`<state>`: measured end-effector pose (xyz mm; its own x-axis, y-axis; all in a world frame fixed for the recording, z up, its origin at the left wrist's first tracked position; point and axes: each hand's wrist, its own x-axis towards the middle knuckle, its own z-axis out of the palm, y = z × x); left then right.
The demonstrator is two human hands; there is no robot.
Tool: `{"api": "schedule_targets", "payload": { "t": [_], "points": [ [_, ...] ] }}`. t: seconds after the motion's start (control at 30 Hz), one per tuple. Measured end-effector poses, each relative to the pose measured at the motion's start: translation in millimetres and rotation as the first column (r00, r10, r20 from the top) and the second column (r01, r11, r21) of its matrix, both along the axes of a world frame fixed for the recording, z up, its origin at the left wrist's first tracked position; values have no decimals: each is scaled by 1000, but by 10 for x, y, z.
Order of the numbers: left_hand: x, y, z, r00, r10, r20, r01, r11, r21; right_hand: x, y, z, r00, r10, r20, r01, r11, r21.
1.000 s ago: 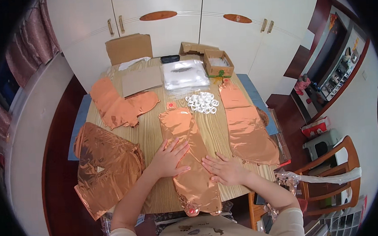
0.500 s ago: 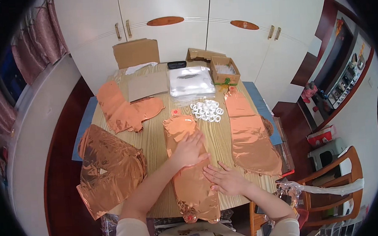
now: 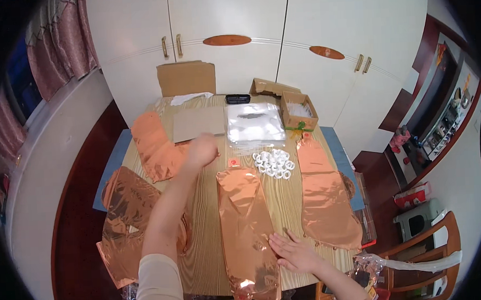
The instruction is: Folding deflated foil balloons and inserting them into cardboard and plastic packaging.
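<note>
A long rose-gold foil balloon (image 3: 246,214), deflated and folded into a strip, lies lengthwise before me at the middle of the table. My right hand (image 3: 296,252) rests flat on its right edge, fingers apart. My left hand (image 3: 202,150) is raised farther back, over the right end of another bent foil balloon (image 3: 155,145). Its fingers are curled; whether foil is between them is hidden. A darker, wrinkled foil balloon (image 3: 126,208) lies under my left forearm. At the right is a folded foil balloon (image 3: 328,200).
White rings (image 3: 273,163) lie in a pile behind the middle balloon. Clear plastic bags (image 3: 255,125) are stacked farther back, beside a grey-brown cardboard sheet (image 3: 196,124) and an open cardboard box (image 3: 299,112). A wooden chair (image 3: 451,242) stands at the right.
My left hand has lifted off the middle balloon and reached back and left to the bent one. My right hand stays on the middle balloon's right edge. The view has tilted up slightly.
</note>
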<state>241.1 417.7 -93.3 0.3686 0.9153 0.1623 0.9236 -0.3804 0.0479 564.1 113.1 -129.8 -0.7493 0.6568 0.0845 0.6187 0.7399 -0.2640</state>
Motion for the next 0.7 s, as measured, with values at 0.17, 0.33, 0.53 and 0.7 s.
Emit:
{"api": "schedule_targets", "payload": {
  "t": [0.17, 0.33, 0.53, 0.7],
  "points": [
    [-1370, 731, -696, 957, 281, -71, -233, 893, 386, -88, 60, 47, 998, 58, 4, -58, 998, -34],
    [-1504, 698, -558, 976, 134, -173, -100, 977, 191, -83, 50, 89, 999, 34, -2, -34, 999, -10],
    [-1232, 375, -120, 943, 179, -282, -128, 974, 189, -102, 36, 84, 999, 2, -41, -2, 1000, 4],
    [-1119, -240, 145, 988, 74, -136, 11, 842, 539, -91, 24, 98, 992, 19, -126, -20, 1000, -6]
  ]
}}
